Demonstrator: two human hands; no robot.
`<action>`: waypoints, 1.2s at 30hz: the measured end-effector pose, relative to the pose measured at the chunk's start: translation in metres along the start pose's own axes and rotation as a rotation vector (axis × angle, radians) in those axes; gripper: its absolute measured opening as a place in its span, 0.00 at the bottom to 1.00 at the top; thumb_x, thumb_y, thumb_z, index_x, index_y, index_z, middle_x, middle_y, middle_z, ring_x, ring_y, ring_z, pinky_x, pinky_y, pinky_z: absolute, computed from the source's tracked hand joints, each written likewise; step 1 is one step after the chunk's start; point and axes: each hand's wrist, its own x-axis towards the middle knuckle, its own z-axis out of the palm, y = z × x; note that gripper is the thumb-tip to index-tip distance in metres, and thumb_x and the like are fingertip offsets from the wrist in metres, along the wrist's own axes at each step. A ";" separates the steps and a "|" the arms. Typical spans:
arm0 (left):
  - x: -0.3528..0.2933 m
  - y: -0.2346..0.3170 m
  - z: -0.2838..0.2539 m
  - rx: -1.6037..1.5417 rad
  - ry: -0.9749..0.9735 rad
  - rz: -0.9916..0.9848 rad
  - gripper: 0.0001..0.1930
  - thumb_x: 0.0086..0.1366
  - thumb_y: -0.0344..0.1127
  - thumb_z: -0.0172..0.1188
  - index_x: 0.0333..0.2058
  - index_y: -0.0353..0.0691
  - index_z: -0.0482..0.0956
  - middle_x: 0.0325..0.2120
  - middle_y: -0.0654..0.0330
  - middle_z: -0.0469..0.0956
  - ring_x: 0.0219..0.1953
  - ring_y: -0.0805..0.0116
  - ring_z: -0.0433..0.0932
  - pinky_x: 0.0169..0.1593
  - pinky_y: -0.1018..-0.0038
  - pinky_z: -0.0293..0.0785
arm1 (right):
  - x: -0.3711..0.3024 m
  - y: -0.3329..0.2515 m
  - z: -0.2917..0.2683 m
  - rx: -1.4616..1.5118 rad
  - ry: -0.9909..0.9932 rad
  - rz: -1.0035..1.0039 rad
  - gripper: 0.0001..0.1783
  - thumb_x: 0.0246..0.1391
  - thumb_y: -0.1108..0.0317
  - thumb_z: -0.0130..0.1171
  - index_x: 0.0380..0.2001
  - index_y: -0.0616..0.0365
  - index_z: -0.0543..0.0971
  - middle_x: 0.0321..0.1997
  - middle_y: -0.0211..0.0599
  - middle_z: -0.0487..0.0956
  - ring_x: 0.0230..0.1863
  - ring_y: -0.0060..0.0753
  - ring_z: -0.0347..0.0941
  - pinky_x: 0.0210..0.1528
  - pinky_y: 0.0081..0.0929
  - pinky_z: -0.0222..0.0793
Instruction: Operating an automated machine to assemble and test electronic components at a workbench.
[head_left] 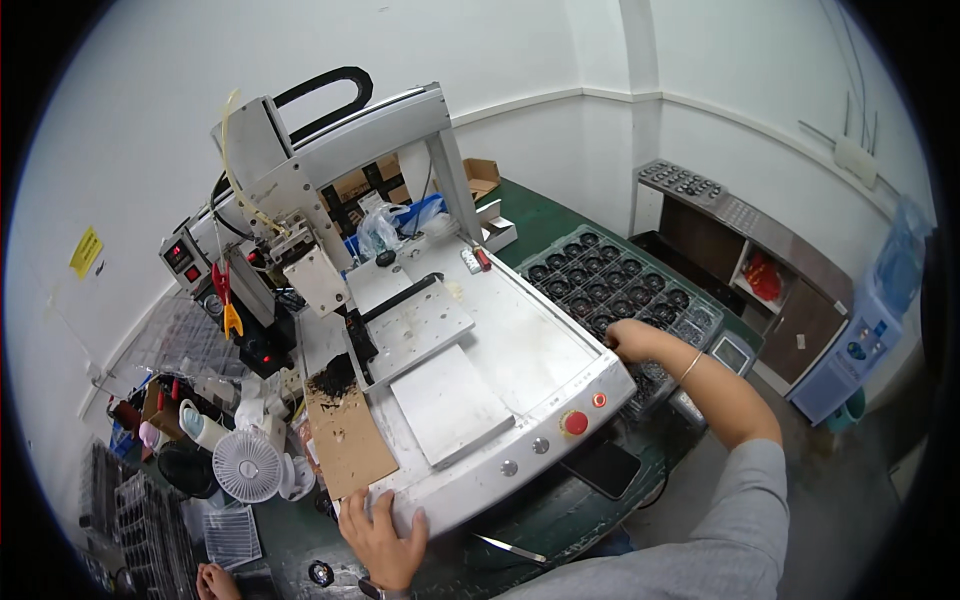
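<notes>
My left hand (384,540) lies with its fingers spread on the front left corner of a white benchtop dispensing machine (530,440), holding nothing. My right arm reaches across to a clear plastic tray (712,318) on the right, where several round black parts (600,270) sit in rows of pockets. Over the tray's near left side, beside the machine's edge, my right hand (630,342) has its fingers curled downward. Its fingertips are hidden, so whatever they pinch does not show. A white flat plate (452,402) rests on the machine bed.
A red stop button (574,422) is on the machine's front. Below it lie a black phone (602,468) and metal tweezers (510,548). A white fan (248,466) stands left, near a single round black part (320,573). Another person's hand (216,581) shows lower left.
</notes>
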 end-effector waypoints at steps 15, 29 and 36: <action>-0.001 0.002 0.000 0.012 -0.002 0.011 0.24 0.49 0.44 0.65 0.43 0.36 0.77 0.51 0.43 0.68 0.58 0.39 0.62 0.60 0.49 0.56 | -0.002 0.053 -0.055 0.143 -0.067 0.124 0.27 0.43 0.59 0.70 0.46 0.62 0.79 0.39 0.41 0.82 0.39 0.37 0.78 0.41 0.33 0.75; 0.001 0.003 0.001 0.014 -0.006 -0.003 0.24 0.48 0.44 0.65 0.42 0.36 0.77 0.51 0.43 0.68 0.57 0.40 0.62 0.60 0.49 0.56 | -0.007 0.070 -0.081 0.162 -0.113 0.358 0.30 0.49 0.57 0.68 0.52 0.63 0.76 0.47 0.45 0.80 0.46 0.39 0.77 0.44 0.35 0.77; 0.003 0.004 0.003 0.010 0.002 0.008 0.24 0.47 0.45 0.64 0.41 0.35 0.77 0.49 0.44 0.69 0.56 0.40 0.63 0.59 0.49 0.57 | 0.002 0.127 -0.083 0.295 -0.203 0.486 0.39 0.49 0.59 0.69 0.62 0.64 0.68 0.58 0.48 0.74 0.50 0.42 0.76 0.47 0.35 0.77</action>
